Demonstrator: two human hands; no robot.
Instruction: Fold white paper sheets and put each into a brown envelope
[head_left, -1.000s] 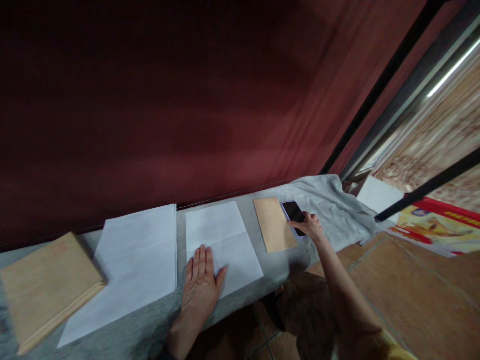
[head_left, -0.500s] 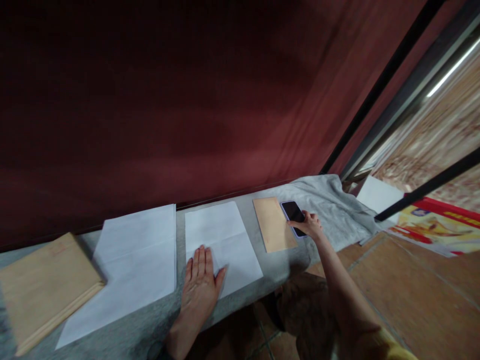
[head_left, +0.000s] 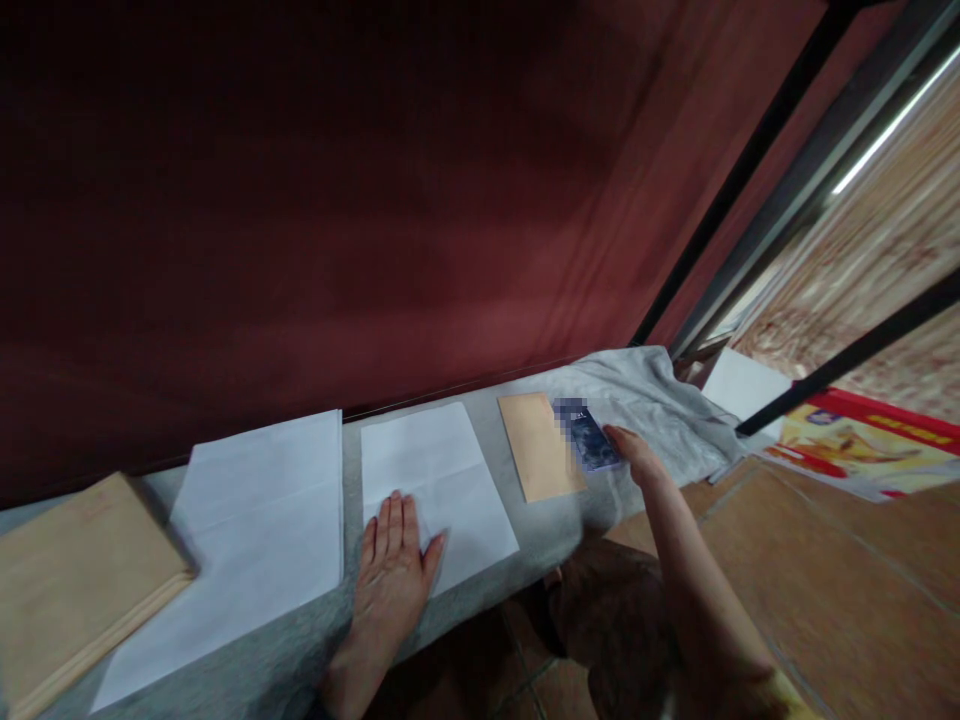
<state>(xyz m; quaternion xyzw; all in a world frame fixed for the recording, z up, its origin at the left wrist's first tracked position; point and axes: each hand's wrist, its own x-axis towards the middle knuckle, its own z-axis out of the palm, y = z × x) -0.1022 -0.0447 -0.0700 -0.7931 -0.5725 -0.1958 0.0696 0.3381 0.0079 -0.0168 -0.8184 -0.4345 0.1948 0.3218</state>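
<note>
My left hand (head_left: 394, 565) lies flat on a creased white sheet of paper (head_left: 450, 480), fingers stretched out and thumb apart. At the right, a smartphone (head_left: 592, 440) rests on the grey cloth with its screen lit; part of it is blurred by a pixel patch. My right hand (head_left: 634, 456) is at the phone's right edge, fingers stretched toward it and not wrapped round it. Whether the fingertips touch the phone I cannot tell. Directly left of the phone lies a small tan envelope (head_left: 536, 450), partly behind the pixel patch.
Further left are larger white sheets (head_left: 262, 530), overlapped by a thick stack of brown envelopes (head_left: 82, 590). Grey cloth (head_left: 637, 390) covers the narrow surface along a dark red wall (head_left: 375, 250). Black bars (head_left: 862, 345) and a colourful printed box (head_left: 847, 445) stand at the right.
The phone's dark screen has lit up. My right thumb has come off the screen, and the hand has drawn to the phone's right edge. My left hand stays on the sheet.
</note>
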